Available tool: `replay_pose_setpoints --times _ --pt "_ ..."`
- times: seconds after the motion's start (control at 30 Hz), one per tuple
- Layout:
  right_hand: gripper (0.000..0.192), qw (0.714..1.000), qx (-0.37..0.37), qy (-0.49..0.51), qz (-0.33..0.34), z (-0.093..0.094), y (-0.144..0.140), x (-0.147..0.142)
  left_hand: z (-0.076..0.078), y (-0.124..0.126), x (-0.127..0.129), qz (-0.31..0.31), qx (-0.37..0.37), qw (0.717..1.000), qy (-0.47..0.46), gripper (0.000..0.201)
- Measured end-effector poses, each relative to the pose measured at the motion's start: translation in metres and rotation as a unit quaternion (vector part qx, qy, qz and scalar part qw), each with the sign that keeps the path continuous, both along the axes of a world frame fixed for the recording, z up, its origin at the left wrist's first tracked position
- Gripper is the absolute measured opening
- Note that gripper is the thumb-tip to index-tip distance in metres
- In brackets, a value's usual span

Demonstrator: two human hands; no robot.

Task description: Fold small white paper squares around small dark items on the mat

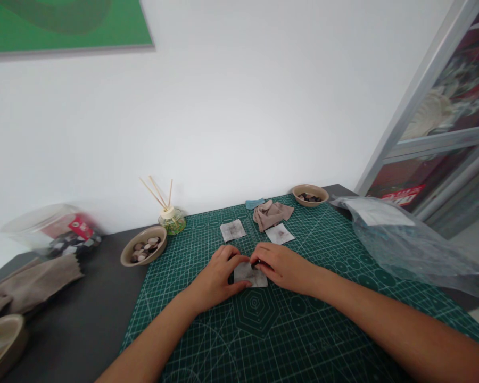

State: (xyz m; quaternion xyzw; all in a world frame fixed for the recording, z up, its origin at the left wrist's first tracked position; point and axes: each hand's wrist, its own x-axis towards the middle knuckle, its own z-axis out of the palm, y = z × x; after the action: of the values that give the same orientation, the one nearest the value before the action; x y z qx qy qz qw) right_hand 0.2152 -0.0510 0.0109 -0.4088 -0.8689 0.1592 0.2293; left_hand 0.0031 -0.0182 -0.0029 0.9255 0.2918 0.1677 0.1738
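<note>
A small grey-white square sheet (245,274) with dark smudges lies on the green cutting mat (303,324). My left hand (219,276) rests at its left side, thumb and fingers spread apart along the edges, keeping it pressed to the mat. With closed fingertips, my right hand (277,264) pinches a small dark stone-like piece (255,264) against or just above the sheet. Whether the piece touches the sheet is hard to make out. Two similar smudged squares lie farther back, a left one (232,230) and a right one (279,234).
Bowls of dark and pale pieces stand at left (124,258) and back right (328,196). A crumpled brown cloth (269,214) and blue scrap (254,203) lie behind. A reed diffuser (172,221), clear tub (32,231), second cloth (43,282), near-left bowl (18,332) and plastic bag (399,250) flank the mat.
</note>
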Motion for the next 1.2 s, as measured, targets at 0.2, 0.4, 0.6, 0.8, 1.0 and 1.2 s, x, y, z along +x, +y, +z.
replay_pose_setpoints --times 0.2,0.4,0.6,0.8,1.0,1.2 --pt "0.015 1.000 -0.003 0.002 -0.006 0.0004 0.0005 0.0002 0.0006 -0.0002 0.0004 0.000 0.000 1.000 -0.006 0.040" --pt "0.016 0.999 0.045 0.010 -0.027 -0.0028 0.0037 0.0009 -0.0009 -0.0002 -0.0009 -0.002 0.000 1.000 -0.005 0.044" --pt "0.016 0.998 0.051 -0.033 -0.021 -0.0054 0.0038 0.0013 -0.0025 0.0009 -0.0010 -0.001 -0.003 1.000 -0.004 0.046" --pt "0.018 0.997 0.059 -0.051 -0.019 -0.0058 0.0030 0.0018 0.0001 -0.0002 -0.0005 0.001 0.001 1.000 -0.003 0.045" --pt "0.012 0.999 0.039 -0.037 -0.009 -0.0052 0.0024 0.0008 0.0000 -0.0001 0.0003 0.002 0.004 1.000 0.001 0.040" --pt "0.015 0.999 0.028 -0.017 0.027 -0.0043 0.0015 -0.0005 -0.0010 0.0002 -0.0001 0.000 0.005 1.000 0.000 0.039"
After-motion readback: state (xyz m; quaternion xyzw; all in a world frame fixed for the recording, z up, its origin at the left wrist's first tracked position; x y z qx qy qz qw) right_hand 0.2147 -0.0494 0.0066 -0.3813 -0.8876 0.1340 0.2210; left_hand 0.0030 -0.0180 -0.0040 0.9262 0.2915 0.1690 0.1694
